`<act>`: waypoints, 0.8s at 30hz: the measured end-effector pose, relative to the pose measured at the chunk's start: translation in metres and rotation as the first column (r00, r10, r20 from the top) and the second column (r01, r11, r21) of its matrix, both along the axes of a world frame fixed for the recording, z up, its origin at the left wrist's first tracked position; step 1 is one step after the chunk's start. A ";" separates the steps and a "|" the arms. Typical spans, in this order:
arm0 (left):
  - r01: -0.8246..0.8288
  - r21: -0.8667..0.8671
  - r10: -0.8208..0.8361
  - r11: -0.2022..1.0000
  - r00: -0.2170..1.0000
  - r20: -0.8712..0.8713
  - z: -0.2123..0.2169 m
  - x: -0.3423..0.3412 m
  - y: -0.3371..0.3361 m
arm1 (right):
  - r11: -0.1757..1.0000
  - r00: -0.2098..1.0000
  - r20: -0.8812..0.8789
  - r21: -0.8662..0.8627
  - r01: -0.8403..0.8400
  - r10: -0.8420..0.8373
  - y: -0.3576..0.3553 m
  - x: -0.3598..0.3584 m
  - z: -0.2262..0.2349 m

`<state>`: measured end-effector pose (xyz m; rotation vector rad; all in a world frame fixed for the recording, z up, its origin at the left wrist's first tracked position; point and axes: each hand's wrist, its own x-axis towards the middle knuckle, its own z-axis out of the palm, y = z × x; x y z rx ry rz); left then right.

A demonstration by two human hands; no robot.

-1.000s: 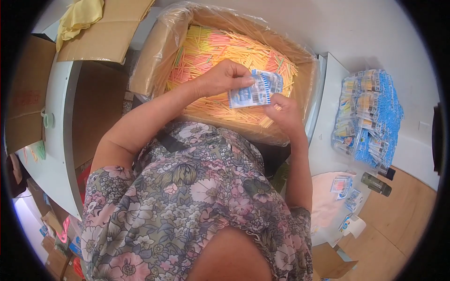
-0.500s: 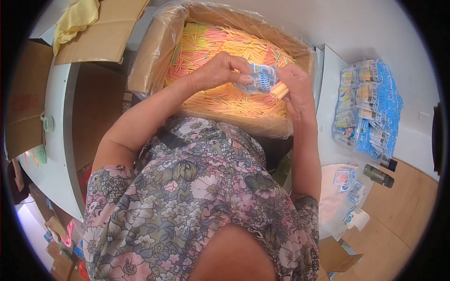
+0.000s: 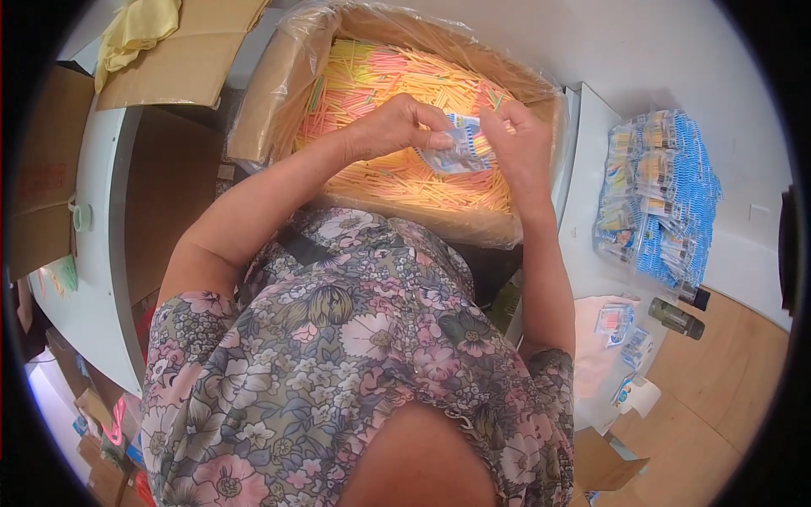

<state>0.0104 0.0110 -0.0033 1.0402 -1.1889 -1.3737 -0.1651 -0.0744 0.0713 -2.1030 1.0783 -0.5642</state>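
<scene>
My left hand (image 3: 416, 128) pinches a small clear plastic bag (image 3: 460, 152) with blue printing, between thumb and fingers. At the bag's right end, my right hand (image 3: 517, 139) is closed, its fingers curled around a short bundle of thin sticks (image 3: 481, 138). The bundle lies against the bag's mouth; how far it reaches inside I cannot tell. Under both hands is a large cardboard box (image 3: 279, 110) lined with clear plastic film. Loose thin sticks (image 3: 397, 182) in yellow, orange, pink and some green fill it.
On the right, a white table (image 3: 583, 169) carries a pile of blue-printed bags (image 3: 663, 194). Nearer are a dark green bottle (image 3: 676, 318), a pink cloth (image 3: 594, 342) and a few small packets (image 3: 615, 321). At left stand a white table (image 3: 97, 253), cardboard (image 3: 182, 59) and a yellow cloth (image 3: 135, 38).
My right hand has turned and shifted slightly left, bringing the bundle of sticks from below its fingers to the bag's mouth. My left hand keeps its hold on the bag.
</scene>
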 end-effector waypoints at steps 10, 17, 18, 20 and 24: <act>-0.053 0.102 0.060 0.993 0.996 -0.063 -0.002 -0.009 -0.003 | 1.000 0.979 0.203 0.000 0.017 -0.016 0.025 -0.021 -0.003; 0.026 0.049 -0.038 0.998 0.964 0.262 0.013 -0.009 0.002 | 0.985 0.982 0.182 -0.151 0.083 -0.055 0.046 -0.099 -0.001; 0.016 0.053 -0.030 0.998 0.963 0.270 0.013 -0.006 0.004 | 0.997 0.977 0.202 0.030 0.069 -0.073 0.052 -0.123 0.018; -0.018 0.063 0.000 0.998 0.964 0.267 0.019 -0.004 0.010 | 0.968 0.947 0.247 0.193 0.160 -0.205 0.063 -0.200 0.047; -0.006 0.093 -0.013 0.996 0.979 0.205 0.018 -0.001 0.013 | 0.798 0.790 0.108 0.062 0.600 -0.603 0.073 -0.356 0.068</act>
